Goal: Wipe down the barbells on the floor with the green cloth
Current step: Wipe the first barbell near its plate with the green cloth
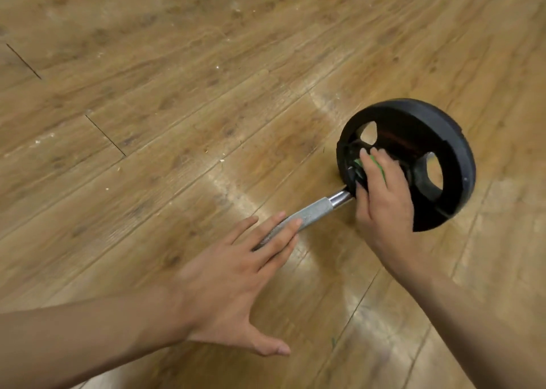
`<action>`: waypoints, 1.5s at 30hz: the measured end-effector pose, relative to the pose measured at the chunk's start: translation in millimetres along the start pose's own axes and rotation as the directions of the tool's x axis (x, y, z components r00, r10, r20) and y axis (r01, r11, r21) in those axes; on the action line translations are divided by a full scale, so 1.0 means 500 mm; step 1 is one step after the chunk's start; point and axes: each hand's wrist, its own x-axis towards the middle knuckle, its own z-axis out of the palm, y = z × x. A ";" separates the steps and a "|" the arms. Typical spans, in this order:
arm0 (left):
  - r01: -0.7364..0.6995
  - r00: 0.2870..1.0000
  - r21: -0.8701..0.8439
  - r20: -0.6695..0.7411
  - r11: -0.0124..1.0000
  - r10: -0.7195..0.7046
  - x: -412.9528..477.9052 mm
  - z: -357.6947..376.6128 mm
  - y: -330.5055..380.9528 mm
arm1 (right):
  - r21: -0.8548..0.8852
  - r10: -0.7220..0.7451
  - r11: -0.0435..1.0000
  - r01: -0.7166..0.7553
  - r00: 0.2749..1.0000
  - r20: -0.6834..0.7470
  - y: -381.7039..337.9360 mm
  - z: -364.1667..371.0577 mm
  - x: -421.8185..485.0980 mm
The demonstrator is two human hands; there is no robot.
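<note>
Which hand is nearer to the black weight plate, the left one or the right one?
Right. The right hand holds the green cloth against the weight plate near its hub; the left hand rests with straight fingers farther back on the grey bar.

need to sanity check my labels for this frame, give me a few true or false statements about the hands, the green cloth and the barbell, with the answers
1. The left hand rests with straight fingers on the bar's knurled handle. True.
2. The green cloth lies loose on the floor. False: the right hand holds it against the middle of the weight plate.
3. The weight plate is black, with cut-out holes in it. True.
4. The barbell lies on grey carpet. False: it lies on a wooden plank floor.
</note>
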 end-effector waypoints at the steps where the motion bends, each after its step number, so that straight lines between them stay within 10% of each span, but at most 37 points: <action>1: -0.009 1.000 0.003 0.002 1.000 0.009 -0.001 0.001 0.011 | -0.033 -0.004 0.999 0.005 0.999 0.054 0.001 -0.004 0.021; 5: -0.036 0.999 0.002 -0.023 0.999 0.036 -0.005 0.007 0.041 | -0.194 -0.067 0.974 0.115 0.969 0.238 -0.009 -0.024 0.080; 11: -0.102 0.995 -0.005 -0.017 0.995 0.102 -0.011 0.021 0.072 | 0.009 -0.056 0.998 0.056 0.998 0.011 0.037 -0.029 -0.064; 16: -0.190 0.979 0.107 -0.057 0.976 0.197 0.020 0.022 0.035 | -0.191 -0.048 0.977 0.097 0.968 0.246 0.023 -0.041 0.009; 22: -0.176 0.982 0.029 -0.062 0.984 0.178 0.027 0.049 0.070 | 0.011 -0.049 0.999 0.050 0.999 -0.009 0.063 -0.057 -0.125; 28: -0.194 0.977 0.046 -0.085 0.980 0.198 0.028 0.048 0.104 | -0.330 0.003 0.934 0.140 0.917 0.399 0.034 -0.065 -0.004; 34: -0.189 0.978 0.044 -0.081 0.981 0.192 0.024 0.051 0.151 | 0.038 -0.044 0.998 0.046 0.998 -0.052 0.081 -0.070 -0.170; 37: -0.210 0.974 0.051 -0.071 0.976 0.213 0.025 0.058 0.177 | 0.005 -0.052 0.999 0.052 0.998 -0.044 0.092 -0.075 -0.160; 41: -0.222 0.973 0.056 -0.046 0.973 0.225 0.024 0.067 0.196 | -0.288 0.008 0.954 0.089 0.947 0.321 0.069 -0.093 -0.098; 45: -0.233 0.971 0.045 -0.034 0.971 0.235 0.021 0.073 0.203 | -0.108 0.010 0.994 0.004 0.992 0.129 0.078 -0.093 -0.153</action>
